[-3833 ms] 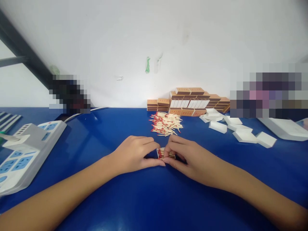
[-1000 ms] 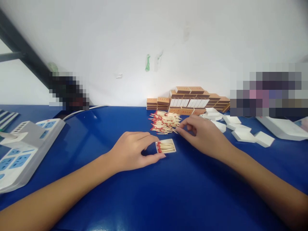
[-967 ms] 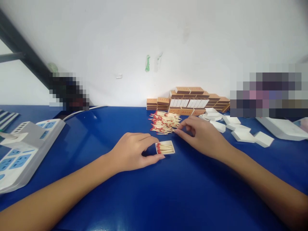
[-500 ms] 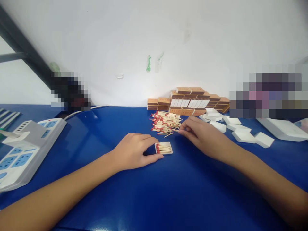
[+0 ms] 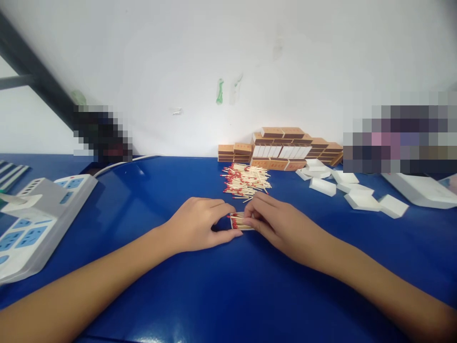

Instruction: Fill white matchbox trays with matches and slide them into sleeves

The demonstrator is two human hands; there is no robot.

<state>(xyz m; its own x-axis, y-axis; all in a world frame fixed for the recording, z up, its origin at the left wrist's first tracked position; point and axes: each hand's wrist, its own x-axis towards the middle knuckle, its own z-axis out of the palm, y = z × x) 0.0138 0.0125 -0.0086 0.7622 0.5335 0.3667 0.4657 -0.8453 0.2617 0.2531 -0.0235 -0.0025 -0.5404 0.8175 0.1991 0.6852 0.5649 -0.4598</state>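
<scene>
My left hand [image 5: 202, 224] grips the left end of a small white matchbox tray [image 5: 246, 229] between thumb and index finger. Red-headed matches [image 5: 237, 221] lie side by side in the tray, heads to the left. Over the tray's right part is my right hand [image 5: 273, 220], its thumb and fingertips pinched on a match whose red head [image 5: 229, 216] pokes out past the tray's left edge. The right fingers hide much of the tray's right end. Just beyond both hands spreads a loose pile of matches [image 5: 246, 180] on the blue table [image 5: 214, 290].
Stacked brown matchboxes [image 5: 278, 164] stand against the white wall behind the pile. White empty trays [image 5: 362, 200] lie scattered at the right, near a white device [image 5: 424, 190]. At the left sits a large power strip [image 5: 46, 228] with a white cable [image 5: 117, 165].
My right hand has moved left and nearer, from the edge of the match pile to the tray, bringing a match. The left hand has stayed at the tray.
</scene>
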